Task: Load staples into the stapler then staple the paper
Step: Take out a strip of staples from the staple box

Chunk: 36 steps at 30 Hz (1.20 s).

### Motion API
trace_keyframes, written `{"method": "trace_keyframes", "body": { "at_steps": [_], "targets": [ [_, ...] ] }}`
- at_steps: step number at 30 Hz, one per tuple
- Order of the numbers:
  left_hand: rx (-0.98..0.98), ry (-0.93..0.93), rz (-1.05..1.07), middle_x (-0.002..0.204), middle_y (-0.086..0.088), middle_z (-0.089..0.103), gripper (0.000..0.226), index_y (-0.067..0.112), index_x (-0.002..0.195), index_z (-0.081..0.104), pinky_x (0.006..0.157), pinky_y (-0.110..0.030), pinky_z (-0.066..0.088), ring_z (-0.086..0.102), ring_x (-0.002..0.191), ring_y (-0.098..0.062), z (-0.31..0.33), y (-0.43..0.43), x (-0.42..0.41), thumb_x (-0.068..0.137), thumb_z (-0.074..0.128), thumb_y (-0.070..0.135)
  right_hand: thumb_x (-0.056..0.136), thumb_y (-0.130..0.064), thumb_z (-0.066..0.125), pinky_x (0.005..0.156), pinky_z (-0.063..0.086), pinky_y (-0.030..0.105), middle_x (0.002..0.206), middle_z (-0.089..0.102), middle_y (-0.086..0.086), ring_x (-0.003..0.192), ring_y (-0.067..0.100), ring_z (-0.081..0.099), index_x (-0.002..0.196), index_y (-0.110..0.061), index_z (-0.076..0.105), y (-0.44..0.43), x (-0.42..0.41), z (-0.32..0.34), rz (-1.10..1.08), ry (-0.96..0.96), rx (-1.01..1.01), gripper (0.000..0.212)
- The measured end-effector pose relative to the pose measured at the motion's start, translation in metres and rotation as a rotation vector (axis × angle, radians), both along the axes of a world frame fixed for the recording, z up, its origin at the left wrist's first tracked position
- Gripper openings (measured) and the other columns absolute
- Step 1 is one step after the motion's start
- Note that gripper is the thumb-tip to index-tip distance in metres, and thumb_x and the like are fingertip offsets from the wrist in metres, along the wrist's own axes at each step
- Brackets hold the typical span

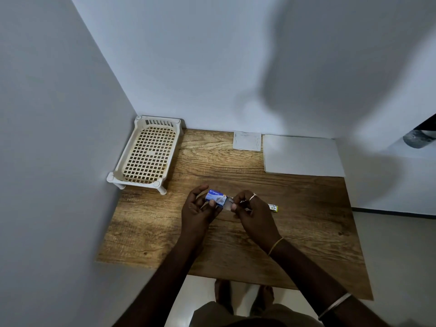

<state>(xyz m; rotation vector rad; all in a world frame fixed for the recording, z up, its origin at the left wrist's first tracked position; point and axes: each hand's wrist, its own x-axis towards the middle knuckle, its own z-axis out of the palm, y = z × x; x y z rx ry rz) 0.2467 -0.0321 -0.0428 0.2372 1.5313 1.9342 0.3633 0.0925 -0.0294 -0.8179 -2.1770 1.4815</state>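
Observation:
A small blue staple box (215,197) is held above the middle of the wooden table (306,223). My left hand (198,207) grips the box from the left, thumb on its front. My right hand (251,212) pinches something small and pale at the box's right end; what it is I cannot make out. Behind my right hand lies the stapler (273,207), mostly hidden, with only its white and yellow tip showing. A stack of white paper (302,155) lies flat at the table's back right.
A cream plastic lattice tray (148,153) on short legs stands in the back left corner against the walls. A small white square sheet (247,140) lies by the back wall. White walls close the left and back sides. Floor and my feet show below the front edge.

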Motion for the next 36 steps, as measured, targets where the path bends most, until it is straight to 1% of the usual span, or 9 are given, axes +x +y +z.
{"method": "trace_keyframes", "body": {
  "at_steps": [4, 10, 17, 19, 21, 24, 26, 31, 36],
  "targets": [
    [-0.018, 0.012, -0.004, 0.120, -0.015, 0.073, 0.042, 0.026, 0.128, 0.062, 0.084, -0.040, 0.060, 0.071, 0.111, -0.033, -0.005, -0.001, 0.001, 0.089, 0.072, 0.013, 0.090, -0.013, 0.067, 0.070, 0.056, 0.051, 0.079, 0.068, -0.005, 0.076, 0.016, 0.068, 0.084, -0.022, 0.058, -0.001, 0.005, -0.004, -0.025, -0.002, 0.007, 0.014],
    [-0.061, 0.030, 0.005, 0.118, -0.010, 0.075, 0.039, 0.024, 0.126, 0.062, 0.083, -0.037, 0.061, 0.073, 0.108, -0.030, -0.012, -0.003, 0.006, 0.094, 0.067, 0.002, 0.090, -0.008, 0.070, 0.068, 0.062, 0.036, 0.080, 0.074, 0.003, 0.073, 0.018, 0.074, 0.086, -0.014, 0.058, -0.001, 0.011, -0.011, -0.094, 0.068, -0.198, 0.014],
    [-0.074, -0.006, 0.010, 0.114, -0.008, 0.077, 0.040, 0.022, 0.126, 0.062, 0.083, -0.036, 0.062, 0.074, 0.106, -0.027, -0.019, -0.005, 0.010, 0.094, 0.066, -0.002, 0.097, -0.006, 0.062, 0.067, 0.061, 0.031, 0.089, 0.075, 0.012, 0.075, 0.024, 0.073, 0.115, -0.016, 0.065, 0.001, 0.018, -0.015, -0.118, 0.102, -0.387, 0.021],
    [-0.082, -0.004, 0.013, 0.113, -0.006, 0.077, 0.040, 0.020, 0.127, 0.062, 0.083, -0.033, 0.061, 0.074, 0.104, -0.023, -0.021, -0.005, 0.011, 0.094, 0.066, -0.002, 0.099, -0.003, 0.056, 0.065, 0.060, 0.028, 0.086, 0.072, 0.014, 0.074, 0.022, 0.069, 0.109, -0.011, 0.070, 0.001, 0.017, -0.017, -0.153, 0.090, -0.539, 0.019],
    [-0.086, -0.001, 0.020, 0.109, -0.003, 0.078, 0.037, 0.018, 0.124, 0.064, 0.082, -0.030, 0.061, 0.074, 0.101, -0.020, -0.022, -0.003, 0.013, 0.094, 0.066, -0.002, 0.101, -0.004, 0.051, 0.063, 0.059, 0.029, 0.083, 0.069, 0.016, 0.073, 0.024, 0.066, 0.098, -0.005, 0.070, 0.000, 0.015, -0.017, -0.219, 0.110, -0.835, 0.019],
    [-0.097, -0.002, 0.012, 0.109, -0.003, 0.078, 0.035, 0.017, 0.122, 0.066, 0.082, -0.030, 0.061, 0.074, 0.101, -0.018, -0.024, -0.003, 0.016, 0.092, 0.068, -0.001, 0.100, -0.019, 0.056, 0.060, 0.059, 0.030, 0.078, 0.069, 0.016, 0.067, 0.022, 0.067, 0.085, -0.004, 0.067, -0.005, 0.015, -0.022, -0.278, 0.110, -1.116, 0.024],
    [-0.119, 0.009, 0.006, 0.112, -0.003, 0.077, 0.035, 0.017, 0.121, 0.066, 0.086, -0.033, 0.061, 0.074, 0.103, -0.019, -0.028, -0.005, 0.019, 0.090, 0.071, 0.001, 0.097, -0.024, 0.065, 0.057, 0.056, 0.028, 0.074, 0.068, 0.013, 0.062, 0.019, 0.066, 0.082, -0.006, 0.066, -0.008, 0.015, -0.030, -0.290, 0.058, -1.075, 0.023],
    [-0.164, 0.066, -0.035, 0.113, -0.003, 0.077, 0.036, 0.013, 0.122, 0.064, 0.082, -0.025, 0.059, 0.074, 0.105, -0.018, -0.037, -0.015, 0.026, 0.088, 0.075, 0.005, 0.089, -0.031, 0.075, 0.057, 0.049, 0.030, 0.067, 0.066, 0.010, 0.060, 0.021, 0.058, 0.081, -0.011, 0.073, -0.011, 0.021, -0.037, -0.188, -0.089, -0.704, 0.021],
    [-0.245, 0.182, -0.085, 0.111, 0.004, 0.077, 0.037, 0.012, 0.120, 0.065, 0.082, -0.018, 0.056, 0.073, 0.104, -0.013, -0.046, -0.025, 0.029, 0.086, 0.078, 0.005, 0.091, -0.016, 0.073, 0.050, 0.044, 0.022, 0.058, 0.062, 0.006, 0.051, 0.013, 0.052, 0.080, -0.005, 0.074, -0.014, 0.027, -0.043, -0.201, -0.151, -0.697, 0.015]
  ]
}}
